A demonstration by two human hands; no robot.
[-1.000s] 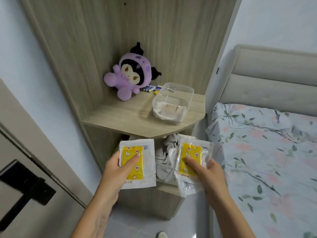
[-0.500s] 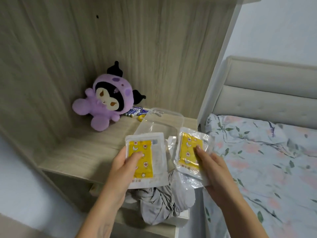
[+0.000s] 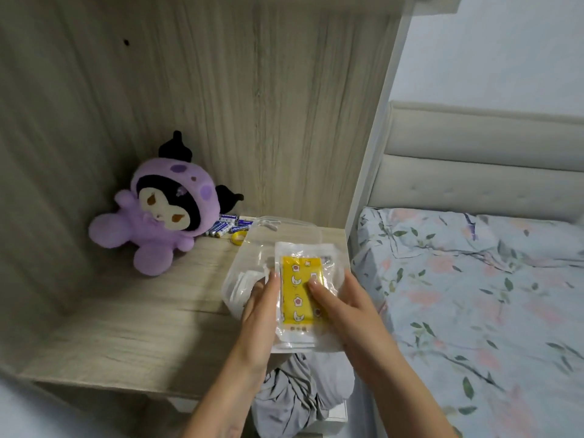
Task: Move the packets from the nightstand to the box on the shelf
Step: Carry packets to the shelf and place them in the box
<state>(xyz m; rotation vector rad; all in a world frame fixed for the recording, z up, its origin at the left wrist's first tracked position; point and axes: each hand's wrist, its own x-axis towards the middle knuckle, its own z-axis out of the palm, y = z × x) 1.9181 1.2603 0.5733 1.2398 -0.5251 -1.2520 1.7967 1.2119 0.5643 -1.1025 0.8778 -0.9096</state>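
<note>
Both hands hold the packets (image 3: 301,292) together as one stack, poised over the near rim of the clear box (image 3: 249,263) on the shelf (image 3: 132,330). The left hand (image 3: 259,314) grips the stack's left edge, thumb laid along the top face. The right hand (image 3: 344,308) pinches the right side, fingers curled over the yellow printed panel. How many packets are stacked cannot be told exactly; more than one edge shows at the bottom.

To do this step well, the stack probably needs to travel a little further toward 12 o'clock so it sits wholly over the box opening, then tilt down front edge first. Letting go with both hands at once would likely keep the slippery wrappers from fanning apart or sliding off the rim.

The box is transparent and open-topped. Something pale and crinkled shows through its left wall, but whether that is content or just reflections cannot be told.

At 10 o'clock from the box sits a purple plush toy (image 3: 158,213), with small batteries (image 3: 226,226) just beside it. Grey cloth (image 3: 297,396) bunches below the shelf edge, and the bed (image 3: 474,295) lies at 3 o'clock.
</note>
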